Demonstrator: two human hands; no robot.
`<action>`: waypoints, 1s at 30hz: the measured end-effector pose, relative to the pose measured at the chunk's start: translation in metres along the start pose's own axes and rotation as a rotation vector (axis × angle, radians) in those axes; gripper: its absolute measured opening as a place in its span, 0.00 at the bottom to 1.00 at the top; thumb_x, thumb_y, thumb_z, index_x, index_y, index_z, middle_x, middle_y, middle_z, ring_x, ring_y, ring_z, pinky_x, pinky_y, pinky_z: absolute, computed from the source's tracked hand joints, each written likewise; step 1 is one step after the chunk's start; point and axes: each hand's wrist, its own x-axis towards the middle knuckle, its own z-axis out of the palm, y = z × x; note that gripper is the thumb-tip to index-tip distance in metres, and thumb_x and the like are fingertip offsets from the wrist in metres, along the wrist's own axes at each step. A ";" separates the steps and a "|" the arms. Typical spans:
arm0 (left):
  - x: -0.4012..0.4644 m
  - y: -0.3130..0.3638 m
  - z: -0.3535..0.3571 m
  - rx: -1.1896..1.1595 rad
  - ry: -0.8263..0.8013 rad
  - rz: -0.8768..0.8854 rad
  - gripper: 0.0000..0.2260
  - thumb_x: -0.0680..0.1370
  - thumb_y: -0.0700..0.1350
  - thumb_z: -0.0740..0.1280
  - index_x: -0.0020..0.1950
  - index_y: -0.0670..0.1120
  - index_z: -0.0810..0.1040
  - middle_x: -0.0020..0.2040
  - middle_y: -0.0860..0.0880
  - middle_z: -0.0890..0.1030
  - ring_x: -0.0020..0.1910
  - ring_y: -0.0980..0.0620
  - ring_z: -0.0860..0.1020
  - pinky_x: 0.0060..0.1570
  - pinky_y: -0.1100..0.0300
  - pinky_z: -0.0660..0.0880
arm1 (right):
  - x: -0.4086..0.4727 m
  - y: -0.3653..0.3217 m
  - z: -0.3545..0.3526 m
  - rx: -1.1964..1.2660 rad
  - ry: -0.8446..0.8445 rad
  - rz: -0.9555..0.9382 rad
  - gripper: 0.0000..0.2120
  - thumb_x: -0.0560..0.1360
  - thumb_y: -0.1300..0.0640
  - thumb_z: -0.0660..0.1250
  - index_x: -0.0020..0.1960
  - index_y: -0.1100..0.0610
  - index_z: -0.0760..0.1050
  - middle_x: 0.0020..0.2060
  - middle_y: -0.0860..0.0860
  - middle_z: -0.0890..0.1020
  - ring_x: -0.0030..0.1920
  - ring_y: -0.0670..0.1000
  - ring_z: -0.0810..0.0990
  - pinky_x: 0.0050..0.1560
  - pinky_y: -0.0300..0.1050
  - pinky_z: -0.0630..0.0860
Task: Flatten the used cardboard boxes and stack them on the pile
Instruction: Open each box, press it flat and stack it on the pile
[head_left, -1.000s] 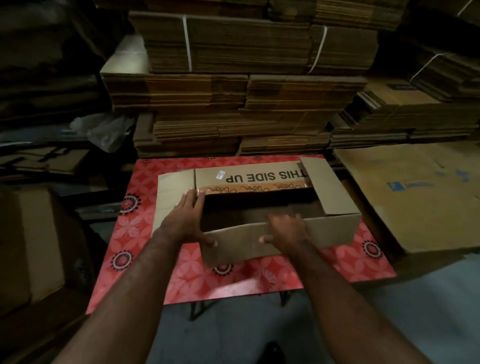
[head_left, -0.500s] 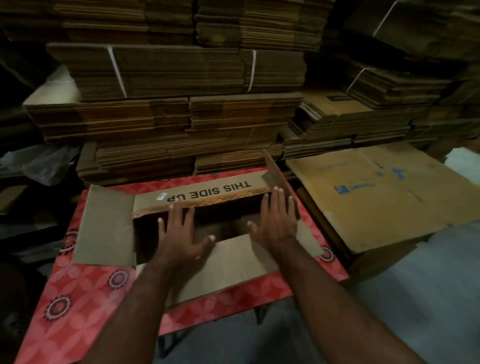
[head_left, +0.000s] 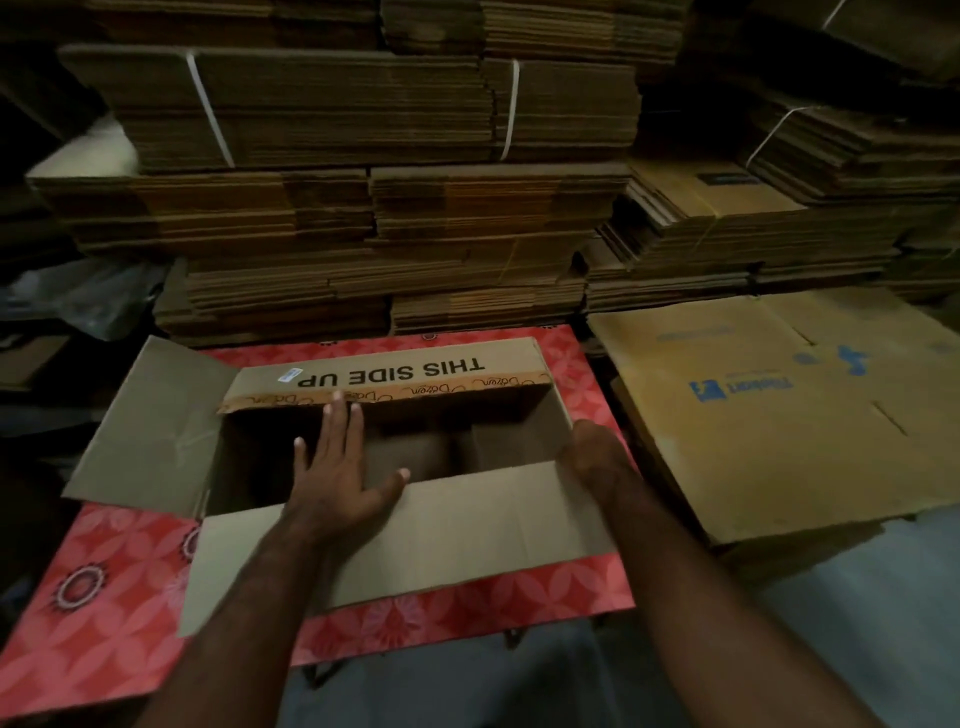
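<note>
An open brown cardboard box (head_left: 467, 530) stands on a red patterned table (head_left: 104, 597). Its far flap reads THIS SIDE UP, its left flap is spread out and its near flap hangs toward me. My left hand (head_left: 340, 467) reaches over the near flap into the opening, fingers straight and spread. My right hand (head_left: 597, 457) is at the box's right side wall with its fingers bent down over the edge; the fingertips are hidden. A pile of flattened boxes (head_left: 779, 415) with blue print lies just right of the table.
Tall strapped stacks of flat cardboard (head_left: 363, 182) fill the wall behind the table. More stacks (head_left: 753, 223) rise at the back right. Grey floor (head_left: 831, 623) shows at the lower right, and dark clutter sits at the left.
Both hands left the near flap's edge and went forward over the opening. The near flap folded down toward me, the right flap went down, and my right hand moved to the right wall.
</note>
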 end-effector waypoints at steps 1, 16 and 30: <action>0.002 -0.001 0.000 -0.005 -0.013 -0.002 0.52 0.69 0.77 0.47 0.82 0.47 0.34 0.77 0.53 0.22 0.78 0.52 0.28 0.77 0.40 0.35 | -0.002 -0.005 -0.001 -0.046 0.038 0.019 0.11 0.82 0.56 0.64 0.62 0.60 0.74 0.62 0.59 0.79 0.61 0.61 0.79 0.56 0.49 0.76; -0.001 -0.001 0.004 0.101 -0.022 0.000 0.46 0.73 0.75 0.44 0.81 0.52 0.31 0.76 0.52 0.21 0.79 0.50 0.31 0.75 0.32 0.42 | -0.015 -0.116 0.052 -0.330 0.168 -0.600 0.45 0.81 0.40 0.59 0.82 0.57 0.34 0.81 0.54 0.34 0.81 0.54 0.35 0.80 0.63 0.49; 0.016 -0.010 0.016 0.171 -0.045 -0.039 0.42 0.72 0.74 0.42 0.79 0.58 0.28 0.79 0.51 0.26 0.80 0.51 0.32 0.76 0.34 0.45 | 0.128 -0.180 0.045 -0.593 0.067 -0.448 0.14 0.82 0.53 0.64 0.67 0.53 0.75 0.65 0.55 0.79 0.66 0.59 0.77 0.69 0.59 0.67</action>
